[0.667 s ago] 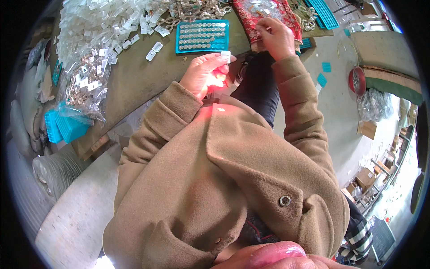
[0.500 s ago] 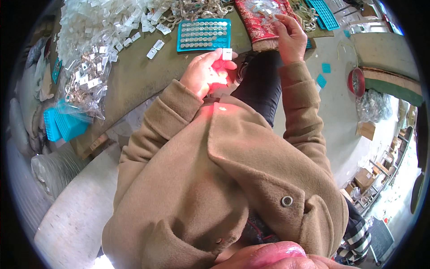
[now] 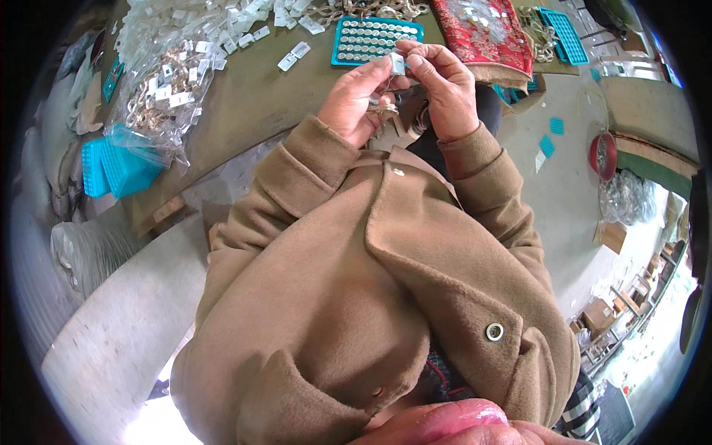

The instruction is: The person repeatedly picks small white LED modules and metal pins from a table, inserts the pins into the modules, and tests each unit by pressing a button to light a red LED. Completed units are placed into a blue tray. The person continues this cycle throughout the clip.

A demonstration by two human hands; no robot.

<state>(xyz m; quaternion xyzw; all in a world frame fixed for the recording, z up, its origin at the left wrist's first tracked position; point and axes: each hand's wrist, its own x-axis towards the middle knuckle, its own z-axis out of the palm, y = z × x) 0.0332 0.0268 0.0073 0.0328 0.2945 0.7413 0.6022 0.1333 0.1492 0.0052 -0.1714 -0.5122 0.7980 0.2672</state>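
Note:
My left hand (image 3: 354, 100) and my right hand (image 3: 443, 89) meet just above my lap at the table's edge. Together they pinch a small white plastic piece (image 3: 398, 64) between the fingertips. A small gold-coloured ring part (image 3: 386, 108) sits in my left hand below it. Right behind the hands, on the brown table (image 3: 252, 111), lies a teal tray (image 3: 374, 38) filled with rows of small pieces. Both sleeves belong to my tan coat (image 3: 356, 282).
A heap of white plastic pieces and clear bags (image 3: 174, 67) covers the table's left. A red patterned cloth (image 3: 482, 33) and another teal tray (image 3: 562, 33) lie at the right. Stacked teal trays (image 3: 115, 167) sit at the left edge. A red bowl (image 3: 604, 154) stands on the floor.
My right hand came back from the red cloth to meet my left hand. Both hands now pinch the white piece together; the view shifted downward.

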